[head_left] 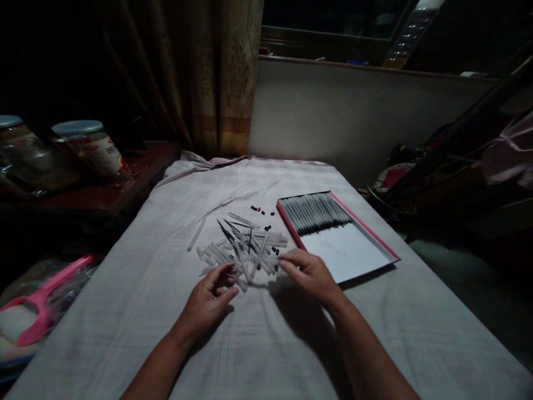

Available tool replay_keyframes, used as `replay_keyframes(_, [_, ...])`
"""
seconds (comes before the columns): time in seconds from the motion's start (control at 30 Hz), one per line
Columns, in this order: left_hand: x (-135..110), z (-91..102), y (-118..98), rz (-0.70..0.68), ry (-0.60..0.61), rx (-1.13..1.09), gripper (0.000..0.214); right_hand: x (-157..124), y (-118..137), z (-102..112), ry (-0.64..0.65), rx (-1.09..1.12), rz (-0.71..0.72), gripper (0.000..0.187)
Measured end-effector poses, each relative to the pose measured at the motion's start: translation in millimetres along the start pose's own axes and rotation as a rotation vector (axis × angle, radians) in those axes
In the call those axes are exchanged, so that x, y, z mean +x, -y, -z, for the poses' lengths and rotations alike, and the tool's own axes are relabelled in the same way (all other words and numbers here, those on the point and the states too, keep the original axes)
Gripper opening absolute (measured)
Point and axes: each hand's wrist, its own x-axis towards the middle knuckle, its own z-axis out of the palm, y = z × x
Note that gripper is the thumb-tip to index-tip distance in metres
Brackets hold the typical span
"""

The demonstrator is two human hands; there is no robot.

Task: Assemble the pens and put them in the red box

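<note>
A loose heap of clear pen barrels and thin refills [244,250] lies on the cloth-covered table [266,344]. My left hand [210,303] rests at the heap's near left edge, fingers curled onto a barrel. My right hand [308,272] reaches in from the right, fingertips pinched at the heap's near right edge. Several small black caps and one red cap [262,211] lie scattered behind the heap. A shallow red-rimmed box [377,239] to the right holds a neat row of assembled pens [314,211] at its far end.
Two lidded jars [89,147] stand on a dark side table at the left. A pink plastic object [39,303] lies low at the left. A curtain [216,78] hangs behind. Dark clutter [458,166] fills the right side beyond the table edge.
</note>
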Motion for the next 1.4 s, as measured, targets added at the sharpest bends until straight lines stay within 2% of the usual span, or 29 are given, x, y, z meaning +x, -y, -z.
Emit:
replay_keyframes(0.1, [2.8, 0.7, 0.5, 0.042, 0.0, -0.079, 0.052, 32.5, -17.8, 24.2, -0.42, -0.105, -0.16, 0.029])
replay_keyframes(0.17, [2.8, 1.0, -0.2, 0.07, 0.009, -0.112, 0.048, 56.0, -27.7, 33.9, -0.486, -0.249, -0.322, 0.029])
replay_keyframes(0.27, [1.2, 0.9, -3.4, 0.137, -0.002, -0.18, 0.046, 85.0, -36.4, 34.6, -0.436, -0.495, -0.527, 0.032])
replay_keyframes(0.4, [0.6, 1.4, -8.8, 0.201, 0.006, -0.278, 0.047, 104.2, -39.4, 21.7, -0.396, -0.591, -0.601, 0.037])
replay_keyframes(0.53, [3.5, 4.2, -10.4, 0.195, -0.001, -0.326, 0.048, 107.6, -37.2, 12.6, -0.326, -0.641, -0.579, 0.037])
replay_keyframes(0.67, [5.5, 8.1, -10.5, 0.214, -0.011, -0.376, 0.052, 102.7, -29.7, 13.7, -0.279, -0.68, -0.544, 0.037])
replay_keyframes(0.8, [4.9, 10.1, -12.1, 0.223, -0.014, -0.395, 0.054, 86.8, -17.2, 14.1, -0.242, -0.674, -0.427, 0.036])
replay_keyframes(0.9, [4.7, 9.7, -12.4, 0.216, -0.013, -0.389, 0.053, 69.4, -8.0, 2.7, -0.141, -0.589, -0.367, 0.035])
replay_keyframes(1.0, [4.8, 8.5, -12.0, 0.203, -0.018, -0.382, 0.051, 56.3, -0.8, -17.5, -0.035, -0.53, -0.375, 0.036])
replay_keyframes(1.13, [4.1, 7.8, -12.5, 0.192, -0.017, -0.373, 0.049, 56.0, 2.6, -40.4, 0.002, -0.509, -0.369, 0.049])
replay_keyframes(1.23, [3.4, 7.8, -13.0, 0.199, -0.012, -0.369, 0.05, 63.1, -0.3, -46.2, 0.015, -0.46, -0.382, 0.044])
replay_keyframes(1.4, [3.1, 6.1, -11.3, 0.183, 0.002, -0.353, 0.047, 64.3, -2.1, -43.8, 0.023, -0.425, -0.395, 0.036])
